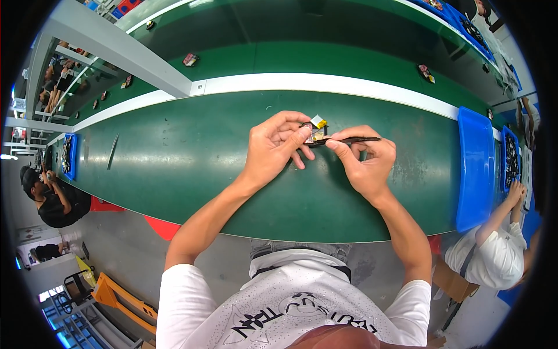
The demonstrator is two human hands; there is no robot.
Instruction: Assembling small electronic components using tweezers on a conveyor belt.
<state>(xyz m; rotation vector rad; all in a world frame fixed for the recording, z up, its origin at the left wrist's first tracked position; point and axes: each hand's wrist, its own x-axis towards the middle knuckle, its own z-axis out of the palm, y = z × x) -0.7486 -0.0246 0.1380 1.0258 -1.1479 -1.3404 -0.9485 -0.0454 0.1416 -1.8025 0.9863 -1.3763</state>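
Above the middle of the green workbench, my left hand pinches a small black-framed electronic device between thumb and fingers. A silver pouch battery with a yellow end sticks up from its far side. My right hand grips slim black tweezers like a pen, lying nearly level. Their tip reaches the device's right side, close to my left fingertips. Whether the tip pinches a part is too small to tell, and my left fingers cover some of the device.
A blue tray stands at the bench's right end. A thin metal strip lies on the left. Beyond the white rail, small devices rest on a green belt. A grey post rises at far left; co-workers sit at both sides.
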